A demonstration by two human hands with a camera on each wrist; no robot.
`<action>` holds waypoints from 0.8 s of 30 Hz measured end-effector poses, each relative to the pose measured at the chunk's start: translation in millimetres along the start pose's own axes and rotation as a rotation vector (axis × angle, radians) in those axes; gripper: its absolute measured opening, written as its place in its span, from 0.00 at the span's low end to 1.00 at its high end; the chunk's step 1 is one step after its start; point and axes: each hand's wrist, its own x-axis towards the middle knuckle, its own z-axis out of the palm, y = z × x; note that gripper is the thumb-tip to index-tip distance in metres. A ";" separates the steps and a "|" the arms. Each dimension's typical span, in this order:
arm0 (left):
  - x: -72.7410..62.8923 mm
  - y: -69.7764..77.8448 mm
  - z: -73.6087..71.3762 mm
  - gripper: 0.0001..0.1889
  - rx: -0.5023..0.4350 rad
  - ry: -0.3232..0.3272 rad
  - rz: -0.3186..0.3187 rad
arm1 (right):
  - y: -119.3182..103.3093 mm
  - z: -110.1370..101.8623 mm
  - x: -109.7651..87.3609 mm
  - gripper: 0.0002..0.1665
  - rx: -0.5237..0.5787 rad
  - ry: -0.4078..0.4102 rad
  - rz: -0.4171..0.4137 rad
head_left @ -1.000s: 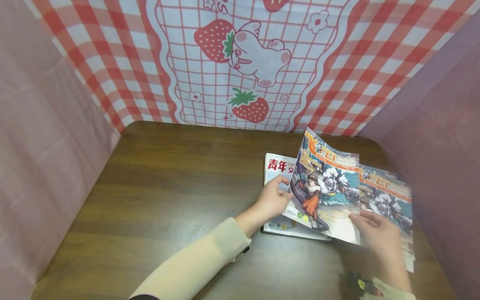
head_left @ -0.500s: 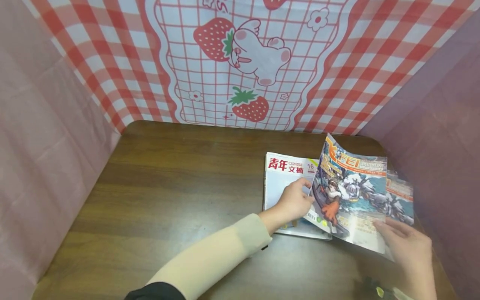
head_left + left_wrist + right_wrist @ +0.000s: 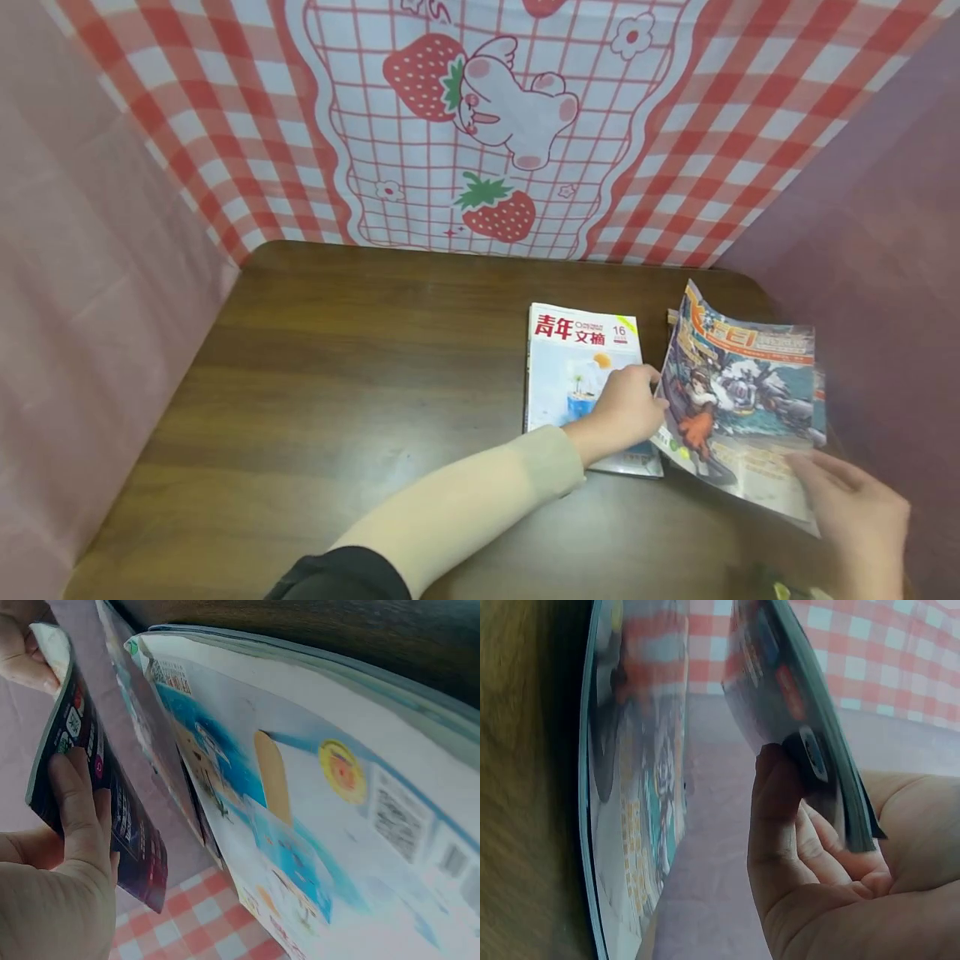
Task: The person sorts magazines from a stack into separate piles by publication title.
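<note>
A FEI comic magazine (image 3: 738, 408) with a snowy, blue-toned cover is held above the right side of the table, tilted and slightly bowed. My left hand (image 3: 628, 407) pinches its left edge; in the left wrist view the fingers lie along its dark back cover (image 3: 131, 832). Its lower right corner is gripped by my right hand (image 3: 858, 508), thumb on the front. Below it, another magazine (image 3: 660, 772) with a matching cover lies on the table, mostly hidden in the head view. Left of these, under my left wrist, rests a white magazine (image 3: 555, 371) with a red title.
The white magazine tops a small stack whose page edges show (image 3: 360, 682). A brown wooden table (image 3: 337, 367) carries everything. A red checked cloth (image 3: 240, 125) hangs behind it, with pink drapes at the left (image 3: 97, 275) and right (image 3: 862, 217).
Both hands have carried the FEI magazine to the right, from over the white magazine to over the matching one. The white cover has come into fuller view.
</note>
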 end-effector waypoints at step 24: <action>25.4 15.7 43.7 0.12 0.300 -0.128 0.055 | 23.1 -11.3 2.5 0.45 0.079 0.115 0.108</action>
